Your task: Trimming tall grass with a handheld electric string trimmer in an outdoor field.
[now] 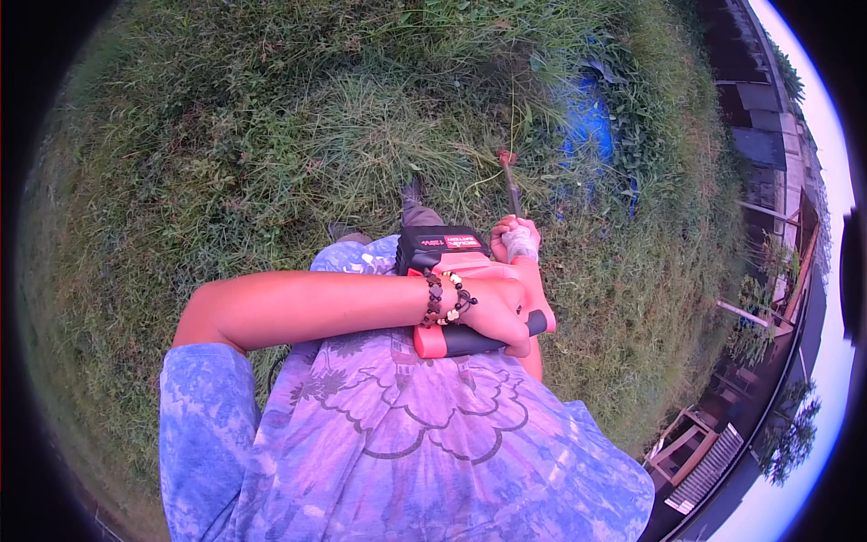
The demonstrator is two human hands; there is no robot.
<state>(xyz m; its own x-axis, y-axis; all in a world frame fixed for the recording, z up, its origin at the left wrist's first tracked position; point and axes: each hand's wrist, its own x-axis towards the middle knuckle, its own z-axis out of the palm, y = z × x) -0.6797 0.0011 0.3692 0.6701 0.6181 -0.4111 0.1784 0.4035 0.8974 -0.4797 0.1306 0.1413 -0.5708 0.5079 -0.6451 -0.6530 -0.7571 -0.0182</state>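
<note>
A cordless grass trimmer with a red and black housing (pixel 504 267) sits across my front, its black battery pack (pixel 440 245) on the left side. My left hand (pixel 498 311), with beaded bracelets at the wrist, wraps the black rear handle (pixel 467 342) close to my shirt. Farther forward, my right hand (pixel 515 237) grips the trimmer's shaft (pixel 513 193); pale wrapping covers part of that hand. The trimmer housing hides most of my right forearm. At the shaft's far end, a small red part (pixel 506 158) reaches into the grass. Grass hides anything beyond it.
Tall grass and weeds (pixel 203 156) surround my feet (pixel 410 196). A blue object (pixel 588 125), partly overgrown, lies to the forward right of the shaft. Low buildings (pixel 758 142) and a wooden frame (pixel 691 444) stand along the right side.
</note>
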